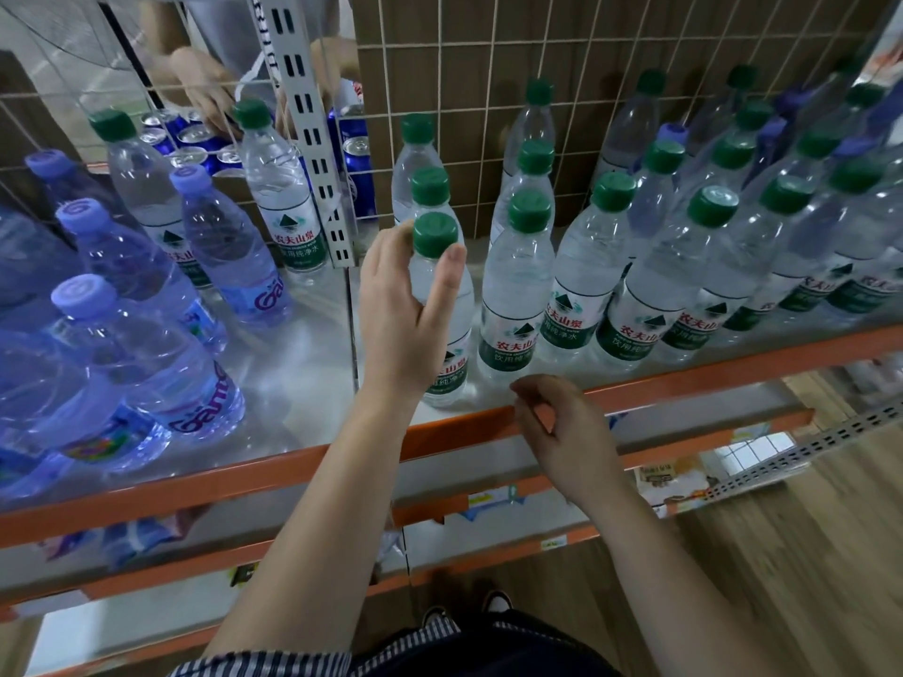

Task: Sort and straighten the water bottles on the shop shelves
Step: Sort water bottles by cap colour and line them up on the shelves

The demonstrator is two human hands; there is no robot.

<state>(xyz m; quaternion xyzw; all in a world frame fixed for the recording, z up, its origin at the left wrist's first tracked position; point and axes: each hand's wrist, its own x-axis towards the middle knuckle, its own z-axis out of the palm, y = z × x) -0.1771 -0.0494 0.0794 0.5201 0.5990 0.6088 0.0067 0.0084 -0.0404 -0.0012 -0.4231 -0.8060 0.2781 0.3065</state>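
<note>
The left hand holds the near green-capped bottle just under its cap. The right hand is loosely curled and holds nothing, beside the shelf.

A shop: orange-edged shelves stocked with rows of bottled water against wire-grid backing.
</note>
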